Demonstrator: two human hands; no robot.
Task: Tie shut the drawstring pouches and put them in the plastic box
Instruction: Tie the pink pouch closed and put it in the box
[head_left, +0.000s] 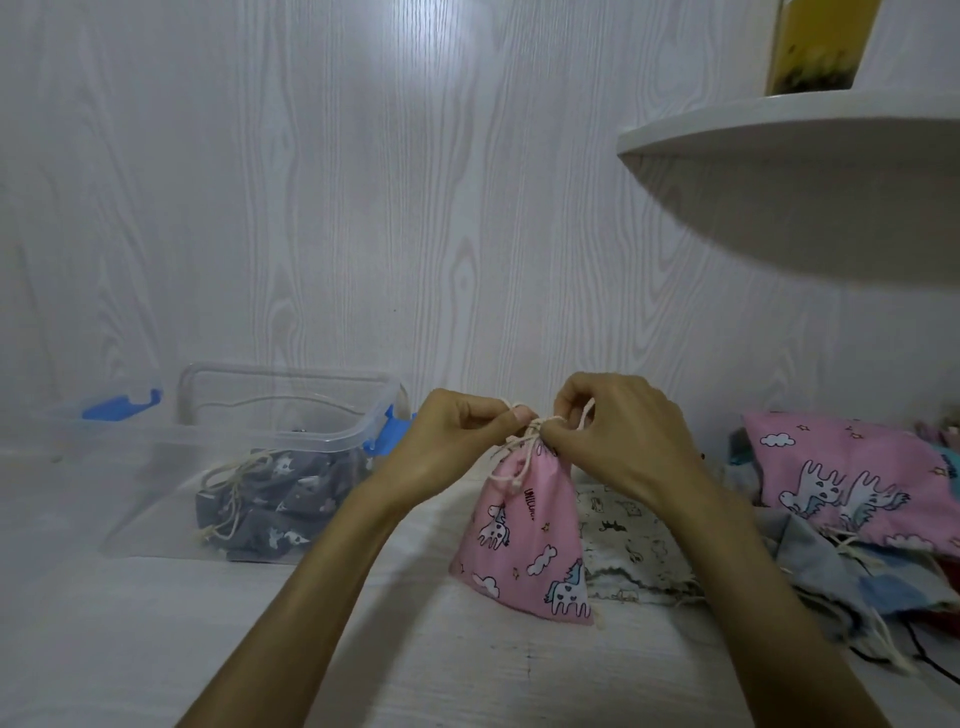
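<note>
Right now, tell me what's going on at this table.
A person is tying the drawstring of a pink unicorn pouch. The left hand and right hand both pinch the cord at its gathered neck. One dark grey pouch already lies in the clear plastic box to the left. More pouches, including a larger pink one, are piled on the right.

Bare table (156, 623) lies open before the plastic box (291, 415); shelf (779, 171) overhangs right.

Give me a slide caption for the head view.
Both hands knot the pink pouch's drawstring; a grey pouch already lies in the box.
</note>
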